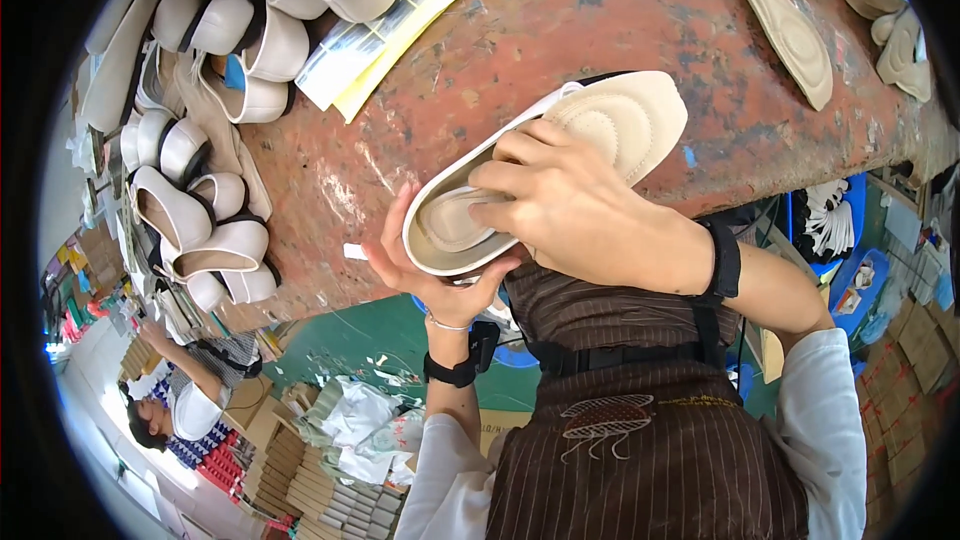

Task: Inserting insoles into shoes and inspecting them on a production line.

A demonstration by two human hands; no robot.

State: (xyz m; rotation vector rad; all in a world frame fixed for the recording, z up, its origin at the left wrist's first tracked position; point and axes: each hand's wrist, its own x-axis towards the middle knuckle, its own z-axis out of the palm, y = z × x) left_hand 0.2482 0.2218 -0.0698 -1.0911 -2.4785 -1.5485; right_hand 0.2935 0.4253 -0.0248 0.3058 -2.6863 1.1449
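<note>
Have the left hand [440, 302] clasped around the rounded end of a cream shoe [432, 262], fingers along the outer far side and thumb against the near side. Hold the shoe between both hands, at the near part of a red-brown worktable [450, 70]. Bend the right hand [575, 210] over the opening, touching a beige stitched insole [622, 130] inside; cannot tell, with the knuckles in the way, whether pinching or only pressing it. See the insole's broad padded end spread beyond the right hand, on the side away from the left. Wear a black strap [723, 260] just behind the right hand and a black wristband [450, 370] behind the left. Find heaped cream shoes [225, 25] with black soles to the left of the left hand, a yellow sheet [385, 70] ahead of both, and a loose insole [770, 20] ahead and right of the right hand.
</note>
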